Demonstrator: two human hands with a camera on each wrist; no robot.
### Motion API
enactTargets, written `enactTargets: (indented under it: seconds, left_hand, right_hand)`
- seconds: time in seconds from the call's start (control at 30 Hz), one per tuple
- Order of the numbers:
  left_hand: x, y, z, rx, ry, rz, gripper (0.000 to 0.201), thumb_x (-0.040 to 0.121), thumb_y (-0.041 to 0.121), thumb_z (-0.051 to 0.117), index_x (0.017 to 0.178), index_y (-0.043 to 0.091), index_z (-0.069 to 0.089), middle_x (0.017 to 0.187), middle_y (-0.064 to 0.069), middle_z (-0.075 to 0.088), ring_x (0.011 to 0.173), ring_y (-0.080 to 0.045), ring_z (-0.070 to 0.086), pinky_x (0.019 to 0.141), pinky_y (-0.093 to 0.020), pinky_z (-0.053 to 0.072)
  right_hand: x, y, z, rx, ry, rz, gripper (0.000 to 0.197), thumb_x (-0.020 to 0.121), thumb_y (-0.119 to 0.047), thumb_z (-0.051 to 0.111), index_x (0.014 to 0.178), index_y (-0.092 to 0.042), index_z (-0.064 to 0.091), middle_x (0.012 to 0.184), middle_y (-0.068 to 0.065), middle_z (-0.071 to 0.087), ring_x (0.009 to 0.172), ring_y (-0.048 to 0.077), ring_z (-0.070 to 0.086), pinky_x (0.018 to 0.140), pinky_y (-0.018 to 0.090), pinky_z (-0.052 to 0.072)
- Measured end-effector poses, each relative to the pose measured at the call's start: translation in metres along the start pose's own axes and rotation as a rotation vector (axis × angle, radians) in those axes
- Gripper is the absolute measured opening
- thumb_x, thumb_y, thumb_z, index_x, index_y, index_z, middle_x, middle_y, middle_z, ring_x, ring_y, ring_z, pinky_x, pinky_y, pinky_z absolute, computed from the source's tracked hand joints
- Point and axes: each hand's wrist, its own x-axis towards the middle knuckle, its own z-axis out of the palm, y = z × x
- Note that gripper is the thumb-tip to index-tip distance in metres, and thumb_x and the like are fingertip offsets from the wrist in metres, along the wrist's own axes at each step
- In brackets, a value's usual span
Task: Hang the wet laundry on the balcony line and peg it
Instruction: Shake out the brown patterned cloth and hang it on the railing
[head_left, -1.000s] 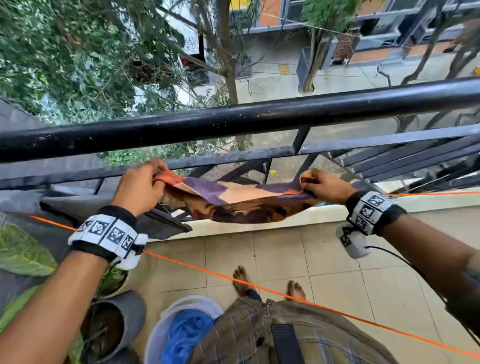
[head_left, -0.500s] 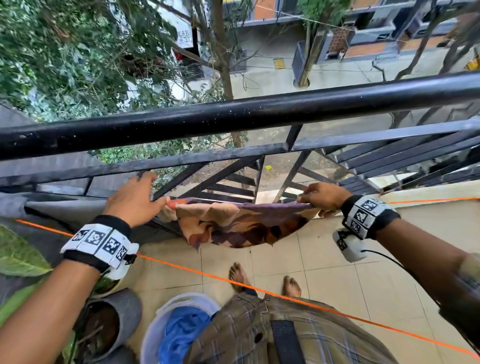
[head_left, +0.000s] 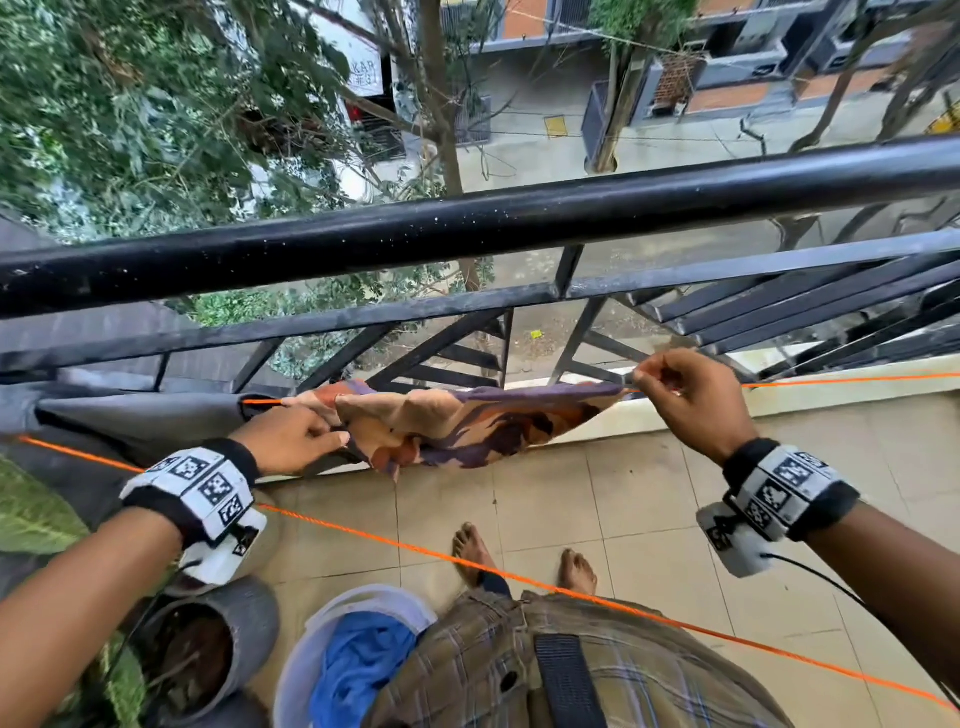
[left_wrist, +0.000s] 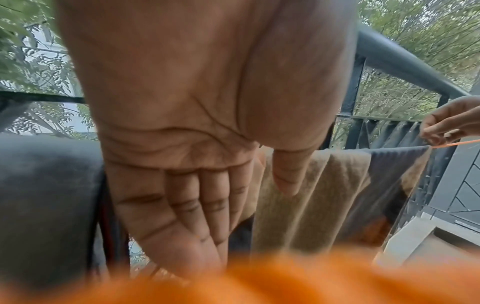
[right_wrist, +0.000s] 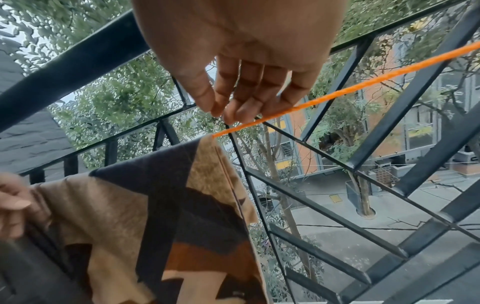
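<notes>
A patterned cloth (head_left: 467, 421) in tan, purple and orange hangs folded over the far orange line (head_left: 831, 382), just inside the railing. My left hand (head_left: 340, 436) pinches the cloth's bunched left end between thumb and fingers; the left wrist view shows the thumb lying on the tan cloth (left_wrist: 324, 195). My right hand (head_left: 636, 376) is at the right corner of the cloth. In the right wrist view its fingertips (right_wrist: 231, 119) pinch at the orange line (right_wrist: 363, 86), just past the cloth's corner (right_wrist: 207, 144). No pegs are visible.
A grey garment (head_left: 145, 421) hangs on the same line, left of the cloth. A second orange line (head_left: 415, 548) crosses nearer, above my bare feet. A pale bucket (head_left: 332, 618) holds blue laundry (head_left: 363, 670). A grey plant pot (head_left: 234, 623) stands left. The black railing (head_left: 467, 228) runs across ahead.
The cloth came down from the railing bars onto the far line and now hangs over it. My right hand slid right to its corner; my left hand dropped to its left end.
</notes>
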Motion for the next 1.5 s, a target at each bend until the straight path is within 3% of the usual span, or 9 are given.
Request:
enactTargets:
  seconds: [0.13, 0.3, 0.5, 0.63, 0.8, 1.03, 1.13, 1.3, 1.5]
  left_hand:
    - [0.003, 0.010, -0.003, -0.064, -0.013, 0.015, 0.026, 0.100, 0.036, 0.054, 0.079, 0.024, 0.063, 0.078, 0.003, 0.059, 0.062, -0.006, 0.051, 0.051, -0.016, 0.036]
    - [0.013, 0.009, 0.004, -0.391, 0.001, -0.150, 0.028, 0.102, 0.043, 0.046, 0.098, 0.022, 0.063, 0.079, -0.008, 0.061, 0.059, -0.018, 0.054, 0.043, -0.020, 0.036]
    - [0.016, 0.016, 0.003, -0.458, 0.066, -0.208, 0.029, 0.102, 0.044, 0.045, 0.088, 0.023, 0.059, 0.076, -0.008, 0.064, 0.055, -0.020, 0.053, 0.046, -0.020, 0.036]
    - [0.013, 0.021, -0.005, -0.357, 0.106, -0.208, 0.036, 0.103, 0.037, 0.045, 0.087, 0.012, 0.064, 0.075, -0.010, 0.065, 0.052, -0.022, 0.053, 0.040, -0.019, 0.037]
    - [0.017, 0.003, -0.007, -0.185, 0.072, -0.158, 0.049, 0.075, 0.057, 0.037, 0.092, 0.024, 0.070, 0.080, -0.003, 0.073, 0.072, -0.026, 0.067, 0.067, -0.035, 0.052]
    - [-0.034, 0.011, -0.046, 0.052, 0.115, -0.210, 0.053, 0.101, 0.040, 0.046, 0.062, 0.019, 0.074, 0.065, -0.008, 0.063, 0.066, -0.022, 0.060, 0.056, -0.030, 0.032]
    - [-0.042, 0.002, -0.056, -0.185, 0.223, -0.178, 0.048, 0.096, 0.035, 0.054, 0.057, 0.015, 0.072, 0.062, -0.007, 0.067, 0.065, -0.023, 0.061, 0.063, -0.031, 0.045]
    - [-0.034, -0.006, -0.067, -1.107, 0.265, -0.110, 0.053, 0.094, 0.016, 0.046, 0.041, 0.012, 0.053, 0.049, -0.002, 0.054, 0.053, -0.009, 0.066, 0.055, -0.022, 0.059]
    - [-0.004, 0.010, -0.062, -1.123, 0.283, -0.136, 0.041, 0.102, 0.027, 0.043, 0.062, 0.019, 0.048, 0.060, -0.005, 0.059, 0.047, -0.013, 0.060, 0.050, -0.022, 0.052]
  right_hand:
    - [-0.012, -0.004, 0.001, -0.053, -0.018, -0.025, 0.007, 0.087, -0.023, 0.070, 0.080, -0.022, 0.070, 0.074, -0.008, 0.070, 0.069, 0.012, 0.067, 0.068, 0.039, 0.056]
    - [-0.019, -0.003, 0.008, -0.189, -0.103, 0.040, 0.022, 0.083, -0.050, 0.056, 0.078, -0.031, 0.067, 0.070, -0.014, 0.067, 0.072, 0.013, 0.067, 0.064, 0.032, 0.051]
    - [-0.008, 0.010, 0.040, -0.240, -0.413, 0.279, 0.047, 0.081, -0.060, 0.063, 0.120, -0.032, 0.061, 0.100, -0.005, 0.073, 0.099, 0.020, 0.067, 0.085, 0.033, 0.050]
    - [0.005, 0.011, 0.056, -0.122, -0.322, 0.295, 0.028, 0.084, -0.046, 0.066, 0.099, -0.023, 0.072, 0.097, 0.000, 0.075, 0.096, 0.024, 0.069, 0.083, 0.037, 0.054]
    - [0.000, 0.013, 0.050, -0.152, -0.260, 0.302, 0.026, 0.087, -0.045, 0.064, 0.090, -0.023, 0.076, 0.088, 0.002, 0.075, 0.088, 0.026, 0.068, 0.073, 0.034, 0.052]
    - [-0.020, 0.008, 0.001, -0.334, -0.238, 0.216, 0.054, 0.087, -0.048, 0.067, 0.048, -0.018, 0.045, 0.050, 0.000, 0.042, 0.059, 0.028, 0.045, 0.054, 0.034, 0.027]
    - [-0.026, 0.009, -0.023, -0.036, -0.295, 0.143, 0.052, 0.089, -0.051, 0.064, 0.056, -0.012, 0.052, 0.051, -0.006, 0.043, 0.052, 0.015, 0.041, 0.053, 0.034, 0.031]
    - [-0.023, -0.008, -0.055, 0.721, -0.158, 0.252, 0.027, 0.088, -0.036, 0.057, 0.069, -0.017, 0.062, 0.069, 0.000, 0.062, 0.067, 0.013, 0.059, 0.069, 0.026, 0.053]
    - [0.018, 0.006, -0.058, 0.393, 0.084, 0.343, 0.024, 0.089, -0.036, 0.063, 0.073, -0.020, 0.059, 0.066, -0.003, 0.057, 0.063, 0.014, 0.050, 0.060, 0.030, 0.040]
